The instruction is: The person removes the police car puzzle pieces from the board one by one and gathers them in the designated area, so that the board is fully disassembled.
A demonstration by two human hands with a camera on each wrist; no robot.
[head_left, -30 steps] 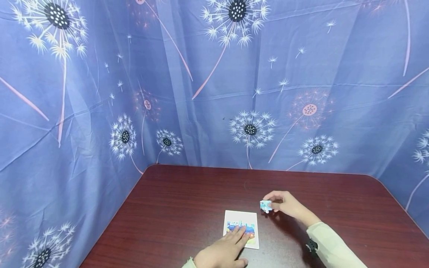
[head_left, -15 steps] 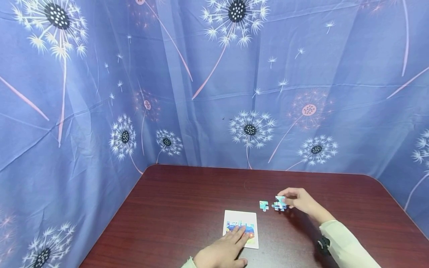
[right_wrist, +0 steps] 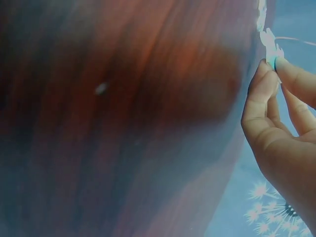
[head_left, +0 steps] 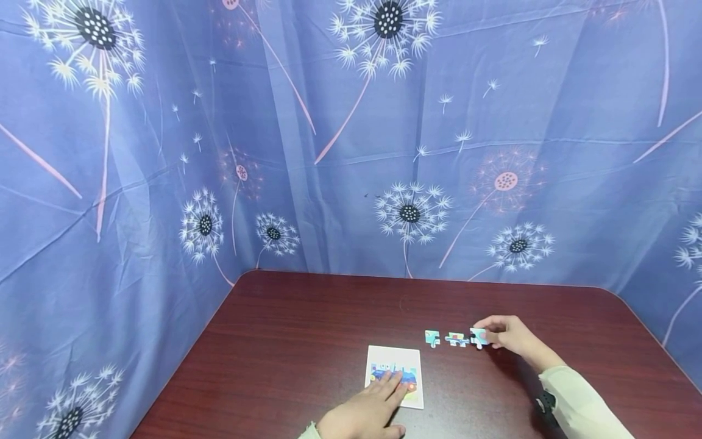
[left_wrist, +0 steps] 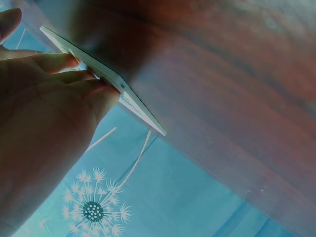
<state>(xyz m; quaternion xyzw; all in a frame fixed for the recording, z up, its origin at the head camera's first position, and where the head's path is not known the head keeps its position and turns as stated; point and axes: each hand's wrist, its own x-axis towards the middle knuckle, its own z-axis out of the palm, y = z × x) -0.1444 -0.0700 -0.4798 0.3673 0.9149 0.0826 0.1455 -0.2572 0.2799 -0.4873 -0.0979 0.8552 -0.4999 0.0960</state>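
My left hand [head_left: 366, 407] rests with its fingers spread on a white-bordered picture card [head_left: 393, 352], covering the lower left of its blue vehicle picture. In the left wrist view the card [left_wrist: 143, 113] shows edge-on under the fingertips. At the right, my right hand [head_left: 507, 335] pinches a light-blue jigsaw puzzle piece [head_left: 477, 335] between thumb and fingers, low over the table. To its left lie a jigsaw piece with red and yellow print [head_left: 456, 339] and a light-blue jigsaw piece [head_left: 432, 338], in a row. The right wrist view shows the pinched piece [right_wrist: 272, 55] at the fingertips.
The dark reddish-brown table [head_left: 307, 323] has rounded far corners. A blue curtain with dandelion print [head_left: 340, 213] hangs behind it and along the left side. A black device [head_left: 546, 402] sits at the right wrist, below the pale sleeve [head_left: 581, 396].
My right hand has moved right, leaving the light-blue piece, then the red-and-yellow piece, on the table, and now holds another piece at the row's right end. My left hand stays on the card.
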